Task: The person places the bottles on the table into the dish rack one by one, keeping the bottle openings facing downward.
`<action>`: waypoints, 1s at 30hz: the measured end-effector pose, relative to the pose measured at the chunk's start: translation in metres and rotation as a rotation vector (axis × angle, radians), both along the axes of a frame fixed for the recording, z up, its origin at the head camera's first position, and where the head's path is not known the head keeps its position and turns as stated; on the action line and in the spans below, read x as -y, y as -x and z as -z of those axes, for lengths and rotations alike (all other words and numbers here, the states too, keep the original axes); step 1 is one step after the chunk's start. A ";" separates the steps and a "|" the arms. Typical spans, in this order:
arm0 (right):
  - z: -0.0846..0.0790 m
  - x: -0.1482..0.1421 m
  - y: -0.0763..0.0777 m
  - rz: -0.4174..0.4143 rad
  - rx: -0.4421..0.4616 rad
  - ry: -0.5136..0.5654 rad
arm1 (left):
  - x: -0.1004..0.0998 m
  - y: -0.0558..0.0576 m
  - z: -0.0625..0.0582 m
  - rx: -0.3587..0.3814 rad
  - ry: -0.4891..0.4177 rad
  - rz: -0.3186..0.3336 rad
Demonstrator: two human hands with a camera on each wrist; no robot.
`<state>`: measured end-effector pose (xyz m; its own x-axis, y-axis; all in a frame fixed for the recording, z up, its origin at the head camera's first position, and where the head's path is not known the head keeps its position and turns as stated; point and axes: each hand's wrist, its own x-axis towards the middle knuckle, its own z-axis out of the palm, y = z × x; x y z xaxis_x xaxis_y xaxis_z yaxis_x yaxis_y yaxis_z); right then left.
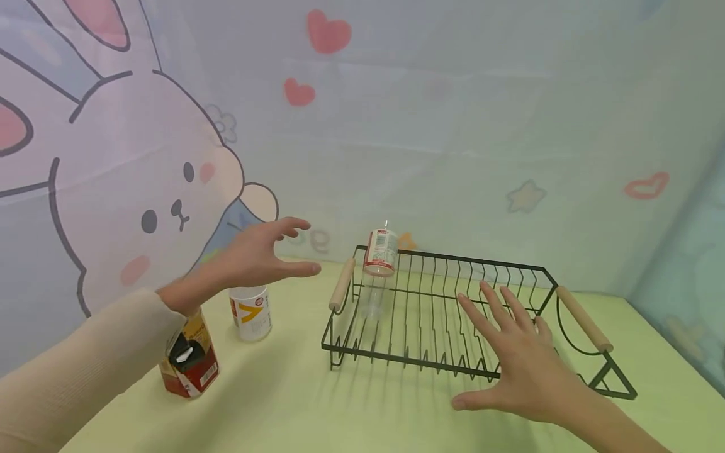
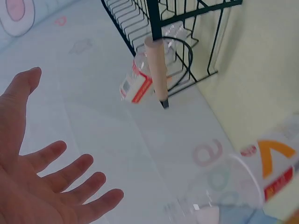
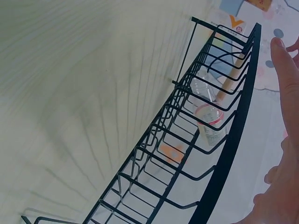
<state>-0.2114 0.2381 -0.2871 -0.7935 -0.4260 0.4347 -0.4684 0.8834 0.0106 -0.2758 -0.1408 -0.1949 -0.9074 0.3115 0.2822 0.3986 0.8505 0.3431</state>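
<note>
My left hand hovers, fingers spread and holding nothing, left of the black wire dish rack. Over the rack's front right part is my right hand, its fingers also spread and its palm bare. A clear plastic bottle with a red and white label leans inside the rack's left end, beside a wooden handle. The left wrist view shows the bottle behind that handle. Below my left hand stands a bottle with a white label and orange V, its top hidden by the hand.
A red and brown carton stands at the left, partly behind the left sleeve. The rack's other wooden handle is at the right. A pale green cloth covers the table, and a printed rabbit curtain hangs behind.
</note>
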 end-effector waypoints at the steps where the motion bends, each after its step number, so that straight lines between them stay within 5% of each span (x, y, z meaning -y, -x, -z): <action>1: -0.001 -0.001 0.000 0.004 -0.001 -0.001 | 0.005 -0.002 -0.002 -0.009 0.006 -0.009; 7: -0.004 -0.005 0.001 0.013 -0.040 -0.014 | 0.042 -0.010 -0.009 -0.043 0.043 -0.119; 13: -0.005 -0.005 0.001 0.000 -0.047 -0.016 | 0.084 -0.017 -0.001 -0.030 0.059 -0.218; 20: 0.001 -0.008 -0.002 0.005 0.006 0.011 | 0.136 -0.031 0.025 0.075 -0.009 -0.285; 30: -0.002 -0.015 0.001 -0.034 0.001 0.021 | 0.187 -0.050 0.076 0.230 -0.270 -0.217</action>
<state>-0.2124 0.2528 -0.2849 -0.7788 -0.4437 0.4434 -0.4985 0.8668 -0.0081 -0.2262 -0.3280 -0.2713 -0.9928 0.0490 0.1096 0.1072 0.7738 0.6243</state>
